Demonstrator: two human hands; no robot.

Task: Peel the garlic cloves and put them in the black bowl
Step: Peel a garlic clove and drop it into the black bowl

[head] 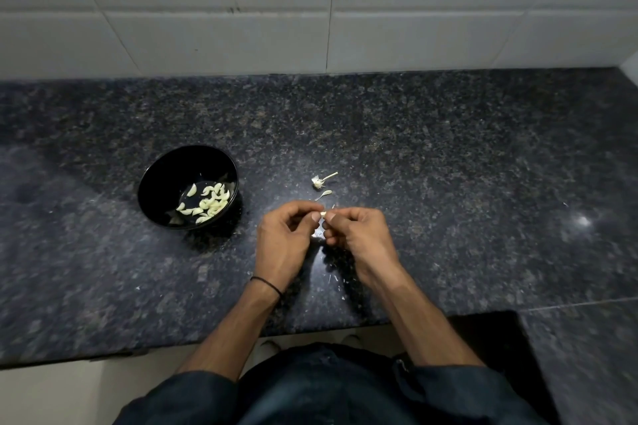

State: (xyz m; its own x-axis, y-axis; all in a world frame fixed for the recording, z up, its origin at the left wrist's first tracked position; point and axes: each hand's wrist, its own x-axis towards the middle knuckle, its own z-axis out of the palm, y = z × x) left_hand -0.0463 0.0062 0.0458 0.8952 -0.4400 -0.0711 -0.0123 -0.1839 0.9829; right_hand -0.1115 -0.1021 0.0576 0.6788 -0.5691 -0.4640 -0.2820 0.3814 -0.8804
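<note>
Near the countertop's (466,166) front edge, skin flecks (332,278) lie between the wrists. Left hand (284,238) and right hand (357,238) pinch one garlic clove (323,214) between fingertips. Well left sits the black bowl (179,166) with peeled cloves (210,203); just beyond the hands, a bare garlic stalk (319,180), then the tiled wall (414,28).
</note>
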